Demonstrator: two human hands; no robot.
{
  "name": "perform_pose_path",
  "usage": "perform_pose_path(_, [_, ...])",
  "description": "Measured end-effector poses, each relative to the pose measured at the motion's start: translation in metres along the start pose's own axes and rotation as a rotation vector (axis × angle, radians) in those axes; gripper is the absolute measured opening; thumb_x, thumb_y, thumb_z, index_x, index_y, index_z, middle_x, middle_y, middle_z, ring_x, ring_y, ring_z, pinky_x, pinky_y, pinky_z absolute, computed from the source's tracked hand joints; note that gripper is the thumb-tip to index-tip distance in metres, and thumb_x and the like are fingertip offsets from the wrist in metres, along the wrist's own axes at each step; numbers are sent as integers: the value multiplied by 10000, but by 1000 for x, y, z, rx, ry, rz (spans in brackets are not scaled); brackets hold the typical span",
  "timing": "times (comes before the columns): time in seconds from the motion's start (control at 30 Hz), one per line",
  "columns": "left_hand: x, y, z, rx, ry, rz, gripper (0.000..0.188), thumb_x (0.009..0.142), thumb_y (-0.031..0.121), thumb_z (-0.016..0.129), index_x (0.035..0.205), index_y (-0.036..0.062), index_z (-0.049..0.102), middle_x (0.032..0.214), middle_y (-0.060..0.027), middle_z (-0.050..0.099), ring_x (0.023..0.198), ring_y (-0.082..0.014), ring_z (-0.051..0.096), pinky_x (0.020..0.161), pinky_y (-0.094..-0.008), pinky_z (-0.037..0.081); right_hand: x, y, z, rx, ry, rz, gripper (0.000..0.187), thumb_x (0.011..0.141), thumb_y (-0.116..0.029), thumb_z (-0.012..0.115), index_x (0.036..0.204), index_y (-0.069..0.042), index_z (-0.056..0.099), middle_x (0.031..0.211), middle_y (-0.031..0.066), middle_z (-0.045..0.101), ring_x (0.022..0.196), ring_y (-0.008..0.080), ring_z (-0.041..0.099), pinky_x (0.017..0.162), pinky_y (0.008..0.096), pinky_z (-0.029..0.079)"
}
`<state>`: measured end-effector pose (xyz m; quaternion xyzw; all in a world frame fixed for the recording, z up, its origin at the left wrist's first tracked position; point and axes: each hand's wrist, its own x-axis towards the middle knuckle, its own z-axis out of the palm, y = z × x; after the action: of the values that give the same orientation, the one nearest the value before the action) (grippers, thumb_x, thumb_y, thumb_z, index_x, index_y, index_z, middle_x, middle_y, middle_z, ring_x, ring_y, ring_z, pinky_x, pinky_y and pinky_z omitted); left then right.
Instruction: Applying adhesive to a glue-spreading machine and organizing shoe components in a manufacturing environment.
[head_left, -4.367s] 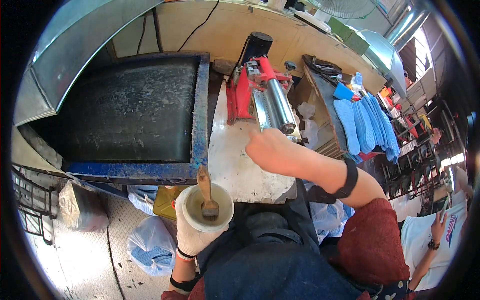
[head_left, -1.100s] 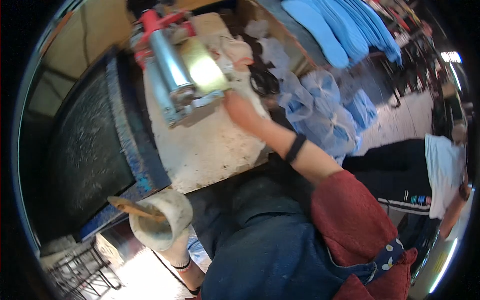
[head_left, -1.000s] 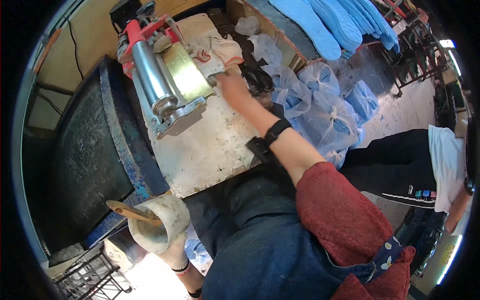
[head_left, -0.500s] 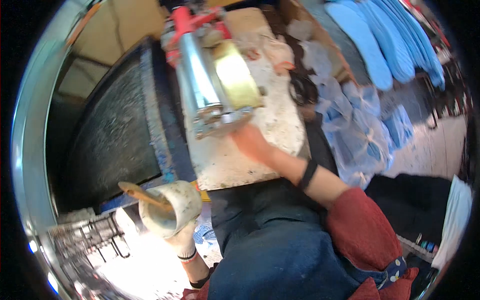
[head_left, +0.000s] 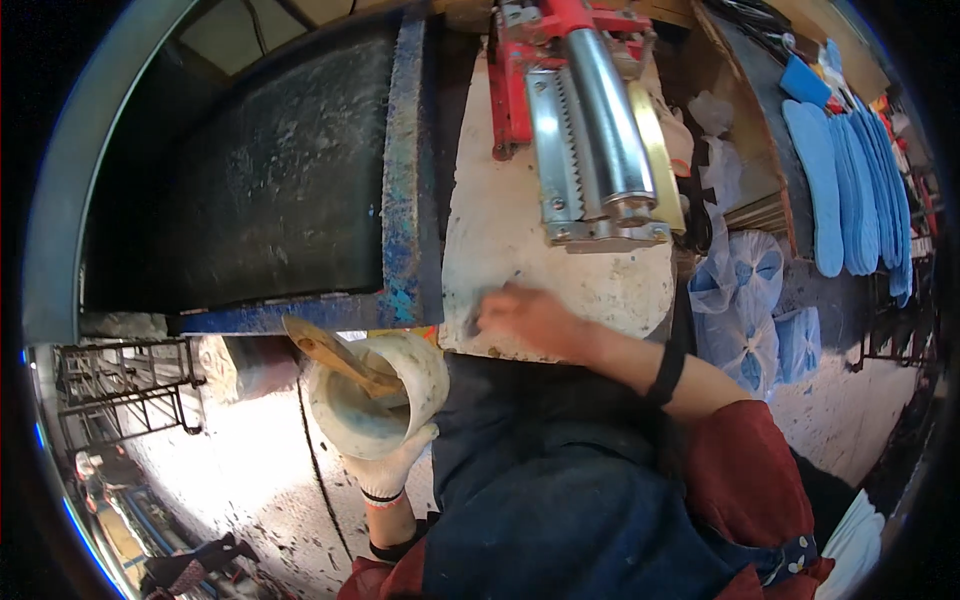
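My left hand (head_left: pixel 388 472), in a white knitted glove, holds a white tub (head_left: pixel 432 378) tilted toward me at the lower left. A flat wooden stick (head_left: pixel 335 352) leans inside it, its end past the rim. Bare and smeared by motion, my right hand (head_left: pixel 535 318) is low over the near part of a stained white board (head_left: pixel 610 300). Its fingers are curled in; whatever they may hold is hidden. Beyond that hand lies a red-framed metal device (head_left: pixel 512 95) with a shiny cylinder (head_left: pixel 612 120) and a toothed rack (head_left: pixel 570 140), apart from the hand.
A large dark panel with a blue paint-spotted frame (head_left: pixel 402 180) stands left of the board. Light-blue insoles (head_left: pixel 815 180) are stacked at the upper right, with clear plastic bags (head_left: pixel 745 310) of blue things below. Black metal racks (head_left: pixel 130 385) stand at the left.
My right hand has come away from the near end of the metal device to the board's near edge. The view has shifted left; my left hand still holds the tub.
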<state>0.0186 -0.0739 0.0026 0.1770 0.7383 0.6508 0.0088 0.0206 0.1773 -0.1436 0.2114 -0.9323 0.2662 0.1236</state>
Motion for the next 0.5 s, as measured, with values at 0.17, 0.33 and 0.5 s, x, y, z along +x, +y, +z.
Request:
perform_pose_path(0.17, [0, 4, -5, 122, -77, -11, 1114, 547, 123, 875, 1421, 29, 192, 1361, -109, 354, 1257, -246, 374, 1057, -410, 319, 46, 71, -26, -555, 205, 116, 266, 769, -54, 539, 1010, -134, 619, 1129, 58, 575, 1010, 234, 566, 803, 351, 480])
perform_pose_path(0.33, [3, -7, -1, 71, -66, 61, 1122, 535, 144, 886, 1411, 20, 197, 1350, -116, 359, 1248, -253, 380, 1054, -412, 317, 9, -31, 10, -156, -87, 71, 218, 753, -91, 580, 965, -103, 625, 1010, 53, 567, 909, 237, 563, 768, 319, 503])
perform_pose_path(0.5, [-2, -10, 2, 103, -97, 163, 1108, 548, 168, 883, 1402, 8, 196, 1328, -131, 373, 1221, -260, 406, 1036, -411, 334, -35, 82, -28, -966, 164, 332, 148, 788, -133, 587, 924, -126, 645, 964, 64, 604, 873, 231, 588, 722, 325, 494])
